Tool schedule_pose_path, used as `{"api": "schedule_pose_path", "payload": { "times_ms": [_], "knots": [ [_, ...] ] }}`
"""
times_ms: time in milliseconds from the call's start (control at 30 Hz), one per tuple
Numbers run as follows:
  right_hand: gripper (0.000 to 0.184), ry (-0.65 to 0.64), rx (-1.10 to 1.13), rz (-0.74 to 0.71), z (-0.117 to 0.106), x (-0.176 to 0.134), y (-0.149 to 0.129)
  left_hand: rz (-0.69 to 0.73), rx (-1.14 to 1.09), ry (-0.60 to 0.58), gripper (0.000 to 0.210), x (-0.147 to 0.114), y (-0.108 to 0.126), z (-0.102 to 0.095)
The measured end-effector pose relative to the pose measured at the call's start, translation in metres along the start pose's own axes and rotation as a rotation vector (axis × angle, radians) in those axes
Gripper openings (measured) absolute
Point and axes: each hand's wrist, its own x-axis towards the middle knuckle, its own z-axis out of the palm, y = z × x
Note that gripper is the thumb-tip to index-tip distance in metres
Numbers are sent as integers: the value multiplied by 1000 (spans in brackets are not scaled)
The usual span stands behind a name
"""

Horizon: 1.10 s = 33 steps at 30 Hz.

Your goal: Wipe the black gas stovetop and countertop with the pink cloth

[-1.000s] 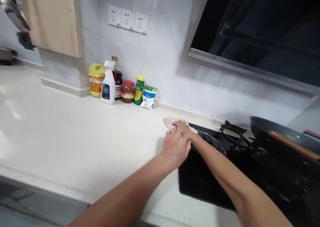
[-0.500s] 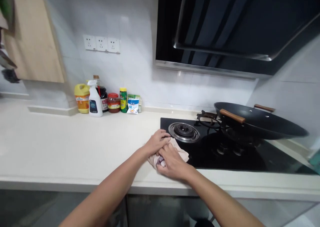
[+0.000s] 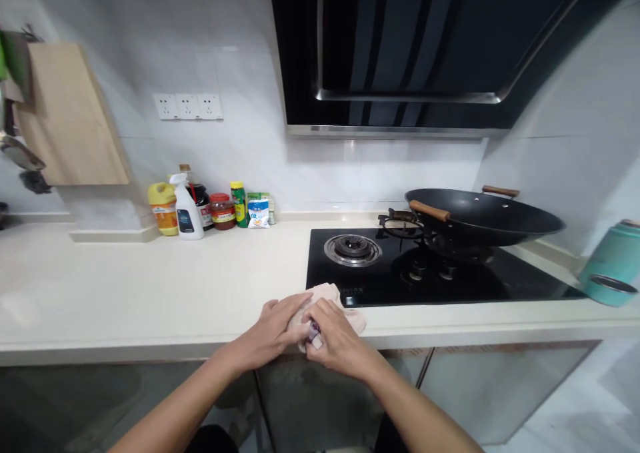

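Note:
A pale pink cloth [image 3: 325, 293] lies bunched at the counter's front edge, by the near left corner of the black gas stove [image 3: 370, 290]. My right hand [image 3: 334, 338] is closed around the cloth, with a fold of it showing between thumb and fingers. From the left, my left hand [image 3: 275, 330] grips the cloth's other side, its fingers lying over the top and its thumb below. The two hands are close together. Part of the cloth is hidden under them.
A black wok [image 3: 500, 220] with wooden handles sits on the right burner, under the range hood [image 3: 400, 53]. A spray bottle [image 3: 187, 210], sauce jar [image 3: 223, 212] and other containers line the wall. Far right stands a teal container [image 3: 613, 256]. A cutting board [image 3: 75, 113] hangs left.
Both hands and the cloth have moved toward me, from the stove's left edge to the counter's front edge. The left hand has slid off the right one. The view has shifted right.

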Motion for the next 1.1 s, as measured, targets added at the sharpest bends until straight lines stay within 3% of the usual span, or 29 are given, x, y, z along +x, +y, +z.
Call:
{"api": "schedule_pose_path", "payload": {
  "times_ms": [100,233,300,367,467,533,567,667,733,833,900,1000,1100],
  "knots": [
    [34,58,252,133,6,9,-14,26,28,111,82,-16,-21,1],
    [35,116,781,453,22,40,-25,33,-5,490,80,-20,-44,-14],
    [33,232,984,527,25,60,-20,-4,-40,643,69,-22,-44,-24],
    [33,422,1086,518,16,73,-5,-35,-78,696,60,-26,-38,-31],
    [34,618,955,528,-17,71,35,-28,-112,627,51,-31,-27,-27],
    [29,645,554,647,-49,52,66,-24,-134,547,47,-30,-21,-16],
    [25,655,455,691,-65,39,81,-24,-146,506,45,-27,-17,-9],
    [16,661,279,748,-107,-1,114,2,-163,382,41,-7,-3,11],
    [24,703,143,699,-124,-24,127,37,-147,300,41,16,11,20],
    [38,774,-84,567,-134,-49,140,77,-94,209,45,65,39,22],
    [40,776,-155,566,-135,-62,144,65,-37,138,53,101,57,22],
    [39,690,-150,626,-134,-77,149,-47,47,-20,74,153,83,29],
    [41,661,-81,625,-132,-87,153,-102,31,-94,93,193,104,54]
  ]
}}
